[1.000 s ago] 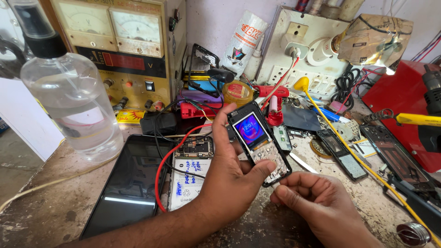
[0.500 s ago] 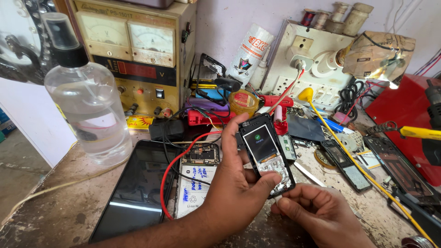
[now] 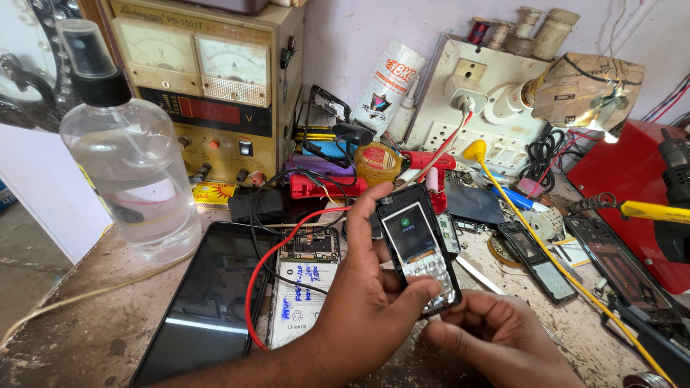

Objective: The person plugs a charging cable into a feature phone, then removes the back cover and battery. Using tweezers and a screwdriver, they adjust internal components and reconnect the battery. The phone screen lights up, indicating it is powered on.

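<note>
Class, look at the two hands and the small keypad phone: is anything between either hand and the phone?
Nothing visible is. The left hand already grips the small keypad phone, thumb on the keypad, and the right hand touches its lower end. The red wire and the opened phone lie on the bench to the left.

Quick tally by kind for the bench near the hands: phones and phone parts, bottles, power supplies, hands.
Keypad phone, held in both hands: 1
Opened phone with battery: 1
Loose black screen: 1
Spray bottle: 1
Bench power supply: 1
Hands: 2, left hand, right hand
Total: 7
</note>
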